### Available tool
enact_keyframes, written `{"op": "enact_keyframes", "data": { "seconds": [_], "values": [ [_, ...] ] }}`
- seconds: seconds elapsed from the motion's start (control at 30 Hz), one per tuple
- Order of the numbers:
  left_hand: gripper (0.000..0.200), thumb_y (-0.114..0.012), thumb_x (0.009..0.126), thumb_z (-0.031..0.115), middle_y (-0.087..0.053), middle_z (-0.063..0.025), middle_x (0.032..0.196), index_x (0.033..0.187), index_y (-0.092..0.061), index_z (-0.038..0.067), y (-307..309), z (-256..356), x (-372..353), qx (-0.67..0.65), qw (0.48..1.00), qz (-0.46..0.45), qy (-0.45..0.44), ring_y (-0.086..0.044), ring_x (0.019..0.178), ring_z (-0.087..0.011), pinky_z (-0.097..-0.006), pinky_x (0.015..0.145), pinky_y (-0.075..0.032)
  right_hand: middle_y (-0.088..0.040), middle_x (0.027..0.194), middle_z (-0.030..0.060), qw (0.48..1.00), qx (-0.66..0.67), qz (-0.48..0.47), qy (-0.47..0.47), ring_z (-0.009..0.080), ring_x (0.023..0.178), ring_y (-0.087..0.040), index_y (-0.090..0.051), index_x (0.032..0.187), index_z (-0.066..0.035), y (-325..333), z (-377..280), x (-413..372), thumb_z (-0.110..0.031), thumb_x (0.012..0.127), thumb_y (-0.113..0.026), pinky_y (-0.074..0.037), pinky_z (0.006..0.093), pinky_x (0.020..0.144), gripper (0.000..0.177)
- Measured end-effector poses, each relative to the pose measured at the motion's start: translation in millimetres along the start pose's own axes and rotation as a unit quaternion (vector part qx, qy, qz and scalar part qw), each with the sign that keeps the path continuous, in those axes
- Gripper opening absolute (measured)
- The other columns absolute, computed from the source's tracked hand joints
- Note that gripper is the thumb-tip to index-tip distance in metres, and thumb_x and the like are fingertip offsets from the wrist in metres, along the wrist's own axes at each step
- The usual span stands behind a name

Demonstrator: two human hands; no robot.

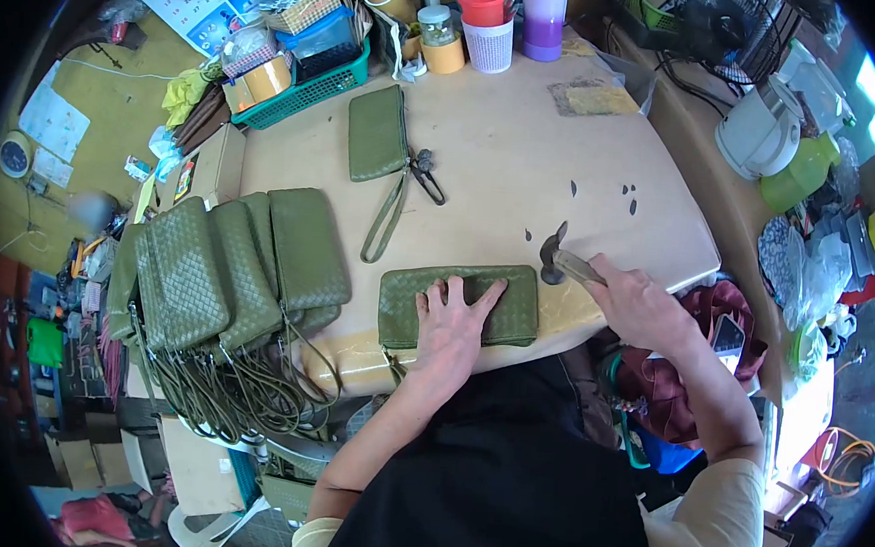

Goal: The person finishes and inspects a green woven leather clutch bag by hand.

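Observation:
A green woven wallet lies flat at the front edge of the worktable. Pressing down on it, fingers spread, is my left hand. My right hand is wrapped round the wooden handle of a hammer, whose metal head is just right of the wallet's upper corner. Farther back lies another green wallet with a wrist strap and a small dark clip beside it. To the left, several green wallets are piled, their straps hanging over the table edge.
A green basket of small containers, a white cup and a purple tumbler stand at the back. Small dark scraps dot the right side. A maroon cloth with a phone is near my right forearm. Another person is at lower left.

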State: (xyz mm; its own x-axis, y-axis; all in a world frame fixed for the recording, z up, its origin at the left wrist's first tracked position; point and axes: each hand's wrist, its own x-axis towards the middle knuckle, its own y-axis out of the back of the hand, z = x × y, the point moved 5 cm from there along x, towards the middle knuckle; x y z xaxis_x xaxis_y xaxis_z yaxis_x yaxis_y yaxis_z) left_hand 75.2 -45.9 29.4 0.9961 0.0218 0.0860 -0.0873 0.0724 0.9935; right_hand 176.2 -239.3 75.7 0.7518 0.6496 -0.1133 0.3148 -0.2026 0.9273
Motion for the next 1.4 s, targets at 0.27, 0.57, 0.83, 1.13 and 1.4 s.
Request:
{"op": "enact_keyframes", "data": {
  "seconds": [0.27,0.57,0.83,1.13,1.4],
  "values": [
    [0.062,-0.054,0.079,0.002,-0.048,-0.0182,0.122,0.137,-0.047,0.023,-7,-5,-9,0.025,0.999,0.031,0.008,-0.049,0.111,-0.0357,-0.0523,0.096,-0.04,-0.062,0.073,0.023,0.999,0.023,0.004,0.029,0.0446,0.073,-0.062,-0.043,0.121,-0.003,1,-3,-2,-0.021,0.094,-0.052,-0.05,0.0533,0.069,0.033],
    [0.061,-0.06,0.073,0.009,-0.049,-0.0117,0.126,0.133,-0.049,0.012,-8,-16,-12,-0.019,0.998,0.047,0.038,-0.049,0.109,-0.0276,-0.0435,0.087,-0.039,-0.063,0.074,0.0216,0.996,-0.015,0.058,0.067,0.0425,0.073,-0.064,-0.046,0.118,-0.007,4,-28,20,-0.023,0.093,-0.054,-0.051,0.0493,0.063,0.03],
    [0.063,-0.06,0.072,0.007,-0.047,-0.0113,0.129,0.134,-0.047,0.011,-6,-17,-14,-0.053,0.995,0.071,0.048,-0.046,0.116,-0.03,-0.0489,0.095,-0.037,-0.065,0.073,0.019,0.991,-0.088,0.041,0.09,0.0393,0.071,-0.065,-0.047,0.117,-0.008,-4,-38,32,-0.026,0.093,-0.055,-0.052,0.0471,0.062,0.031],
    [0.051,-0.057,0.079,0.01,-0.046,-0.0154,0.13,0.129,-0.046,0.007,-10,-31,-17,-0.119,0.985,0.096,0.078,-0.043,0.122,-0.0364,-0.0563,0.105,-0.03,-0.064,0.07,0.019,0.991,-0.049,0.07,0.108,0.0412,0.07,-0.065,-0.046,0.117,-0.009,-3,-52,49,-0.03,0.094,-0.054,-0.053,0.0468,0.06,0.032],
    [0.05,-0.065,0.078,0.016,-0.049,-0.0194,0.125,0.124,-0.051,0.0,4,-36,-24,-0.121,0.985,0.113,0.043,-0.045,0.118,-0.041,-0.0493,0.103,-0.034,-0.063,0.068,0.0188,0.989,0.027,0.086,0.12,0.0415,0.065,-0.064,-0.045,0.115,-0.01,-5,-68,55,-0.031,0.094,-0.054,-0.052,0.048,0.057,0.031]
  ]
}}
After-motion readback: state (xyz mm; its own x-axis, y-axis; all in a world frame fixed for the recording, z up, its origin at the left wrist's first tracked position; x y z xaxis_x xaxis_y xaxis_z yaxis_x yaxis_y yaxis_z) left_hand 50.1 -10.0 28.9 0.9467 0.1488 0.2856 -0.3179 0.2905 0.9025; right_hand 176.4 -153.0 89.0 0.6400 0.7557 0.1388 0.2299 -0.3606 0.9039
